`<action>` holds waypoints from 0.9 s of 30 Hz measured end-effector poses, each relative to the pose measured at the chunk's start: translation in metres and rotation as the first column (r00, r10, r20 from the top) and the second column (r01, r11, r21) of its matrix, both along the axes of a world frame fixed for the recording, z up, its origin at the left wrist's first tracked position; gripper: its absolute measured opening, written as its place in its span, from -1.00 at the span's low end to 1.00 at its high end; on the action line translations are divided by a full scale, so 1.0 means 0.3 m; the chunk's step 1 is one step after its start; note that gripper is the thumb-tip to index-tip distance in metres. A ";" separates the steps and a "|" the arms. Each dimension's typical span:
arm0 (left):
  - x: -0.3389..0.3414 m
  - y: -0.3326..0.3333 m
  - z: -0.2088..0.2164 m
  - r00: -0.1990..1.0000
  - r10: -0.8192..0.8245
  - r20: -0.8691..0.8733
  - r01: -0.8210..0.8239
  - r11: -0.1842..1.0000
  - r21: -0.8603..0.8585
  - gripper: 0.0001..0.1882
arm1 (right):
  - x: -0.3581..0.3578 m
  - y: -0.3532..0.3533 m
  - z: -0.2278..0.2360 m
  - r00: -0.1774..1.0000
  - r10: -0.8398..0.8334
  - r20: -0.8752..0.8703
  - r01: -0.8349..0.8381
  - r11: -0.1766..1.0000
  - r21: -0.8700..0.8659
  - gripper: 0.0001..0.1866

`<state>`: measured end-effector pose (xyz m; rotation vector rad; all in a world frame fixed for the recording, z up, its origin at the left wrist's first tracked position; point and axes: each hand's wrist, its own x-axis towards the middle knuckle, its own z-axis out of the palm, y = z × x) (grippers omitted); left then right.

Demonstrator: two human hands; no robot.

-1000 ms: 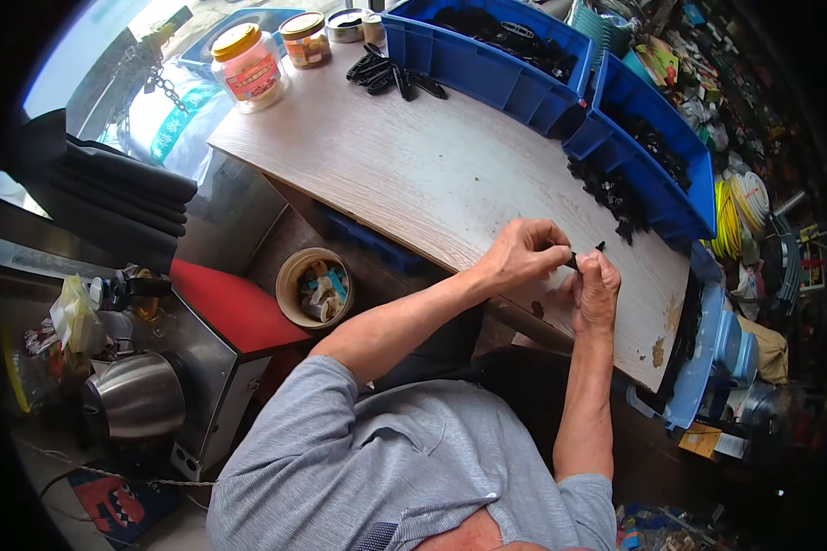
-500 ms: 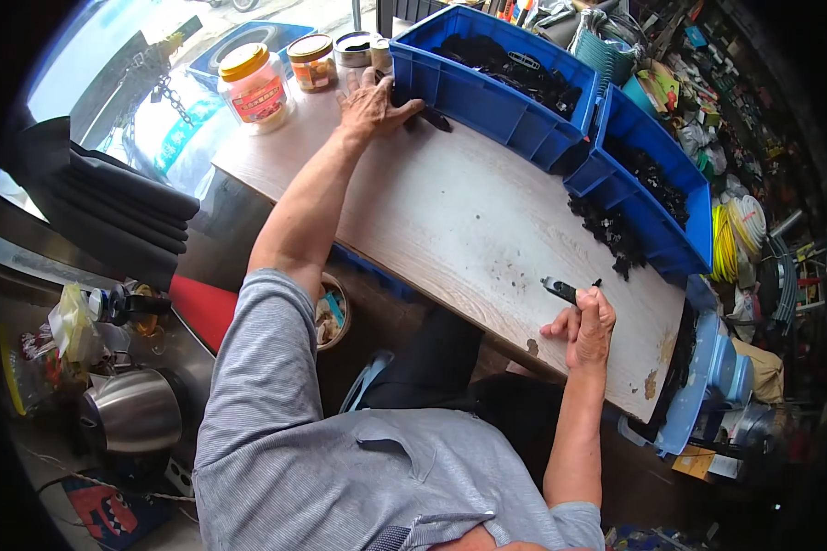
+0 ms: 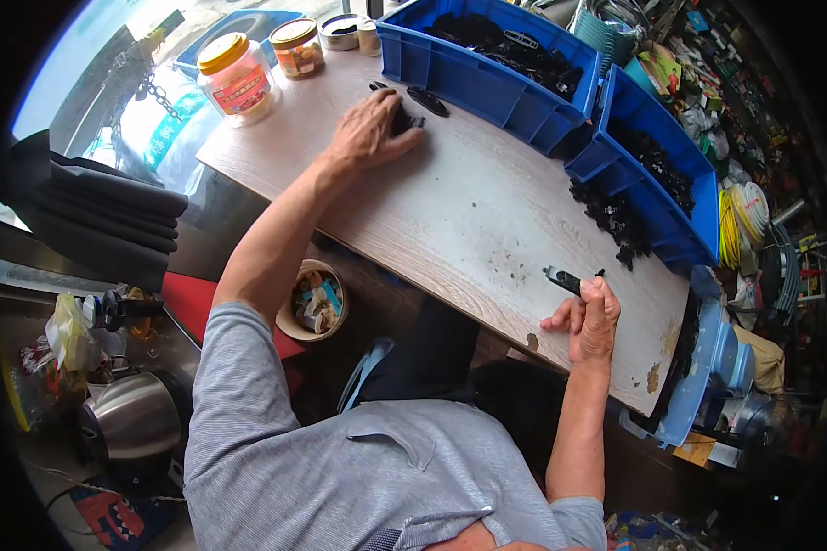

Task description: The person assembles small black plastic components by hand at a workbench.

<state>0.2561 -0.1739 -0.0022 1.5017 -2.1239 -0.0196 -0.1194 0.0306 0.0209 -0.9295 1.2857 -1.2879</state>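
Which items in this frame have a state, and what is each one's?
Bare left hand: cupped over small black pieces, grip hidden
Bare right hand: pinching an elongated black piece
Farther blue rectangular plastic bin: open, holding black parts
Nearer blue rectangular plastic bin: likewise
Clear yellow-lidded jar: closed
Round cream bucket: open, holding scraps

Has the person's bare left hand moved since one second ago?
Yes: across the pale wood-grain table, the bare left hand has moved leftward and farther out, nearer the yellow-lidded clear plastic jar.
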 end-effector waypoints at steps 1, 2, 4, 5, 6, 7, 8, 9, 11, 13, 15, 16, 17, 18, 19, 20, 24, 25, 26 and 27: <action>-0.027 0.031 -0.003 1.000 -0.028 0.009 0.029 0.999 -0.038 -0.21 | -0.001 0.001 0.001 1.000 -0.003 -0.001 0.003 1.000 0.002 -0.66; -0.057 0.057 -0.007 0.998 -0.055 0.027 0.057 0.997 -0.044 -0.26 | 0.000 0.005 0.002 1.000 -0.011 0.003 0.011 1.000 -0.002 -0.65; -0.118 0.118 0.012 0.990 -0.134 0.044 0.138 0.986 -0.093 -0.30 | 0.005 0.010 0.002 0.998 -0.037 0.052 0.039 0.999 -0.028 -0.61; -0.135 0.141 0.021 0.977 -0.205 0.066 0.212 0.967 -0.143 -0.32 | 0.007 0.012 0.003 0.998 -0.044 0.052 0.045 0.999 -0.026 -0.61; -0.146 0.150 0.008 0.976 -0.212 0.044 0.217 0.950 -0.225 -0.40 | 0.008 0.014 0.003 0.997 -0.049 0.061 0.051 0.998 -0.028 -0.61; -0.149 0.162 0.010 0.975 -0.220 0.044 0.224 0.949 -0.223 -0.40 | 0.008 0.016 0.003 0.996 -0.056 0.069 0.058 0.998 -0.029 -0.61; -0.149 0.174 0.016 0.972 -0.202 0.118 0.227 0.936 -0.268 -0.45 | 0.005 0.015 0.000 0.995 -0.051 0.090 0.054 0.998 -0.031 -0.62; -0.148 0.188 0.019 0.965 -0.181 0.190 0.234 0.921 -0.313 -0.50 | 0.003 0.017 -0.001 0.994 -0.062 0.090 0.065 0.997 -0.029 -0.62; -0.140 0.224 0.011 0.960 -0.191 0.203 0.250 0.911 -0.329 -0.57 | -0.002 0.020 -0.004 0.991 -0.070 0.117 0.074 0.997 -0.036 -0.63; -0.145 0.262 0.004 0.956 -0.199 0.215 0.265 0.900 -0.346 -0.65 | -0.020 0.023 -0.008 0.990 -0.073 0.124 0.079 0.996 -0.043 -0.64; -0.168 0.301 0.014 0.973 -0.145 0.178 0.195 0.933 -0.303 -0.68 | -0.040 0.029 -0.009 0.984 -0.088 0.153 0.090 0.996 -0.002 -0.59; -0.182 0.313 0.024 0.971 -0.143 0.191 0.203 0.917 -0.343 -0.66 | -0.054 0.029 -0.018 0.978 -0.102 0.181 0.100 0.995 0.016 -0.52; -0.191 0.317 0.024 0.970 -0.159 0.187 0.215 0.915 -0.341 -0.66 | -0.057 0.031 -0.012 0.977 -0.117 0.177 0.115 0.993 0.020 -0.52; -0.190 0.320 0.019 0.966 -0.151 0.209 0.203 0.945 -0.257 -0.65 | -0.054 0.030 -0.002 0.971 -0.151 0.183 0.147 0.988 0.038 -0.50; -0.185 0.321 0.013 0.961 -0.148 0.232 0.190 0.967 -0.172 -0.64 | -0.061 0.027 0.004 0.964 -0.187 0.188 0.180 0.982 0.057 -0.47; -0.177 0.317 0.005 0.968 -0.162 0.190 0.206 0.949 -0.240 -0.60 | -0.092 0.024 -0.011 0.962 -0.183 0.202 0.177 0.983 0.044 -0.47; -0.184 0.316 0.006 0.986 -0.112 0.123 0.135 0.971 -0.199 -0.67 | -0.253 0.033 -0.001 0.862 -0.472 0.186 0.455 0.881 0.129 -0.53; -0.192 0.320 0.007 0.985 -0.118 0.122 0.140 0.972 -0.190 -0.68 | -0.314 0.039 -0.009 0.770 -0.607 0.199 0.583 0.795 0.169 -0.59; -0.202 0.328 0.007 0.985 -0.119 0.124 0.140 0.973 -0.181 -0.68 | -0.375 0.045 -0.012 0.701 -0.688 0.190 0.662 0.726 0.188 -0.59; -0.219 0.335 0.007 0.985 -0.129 0.116 0.149 0.972 -0.180 -0.68 | -0.415 0.053 0.000 0.624 -0.760 0.179 0.733 0.649 0.203 -0.57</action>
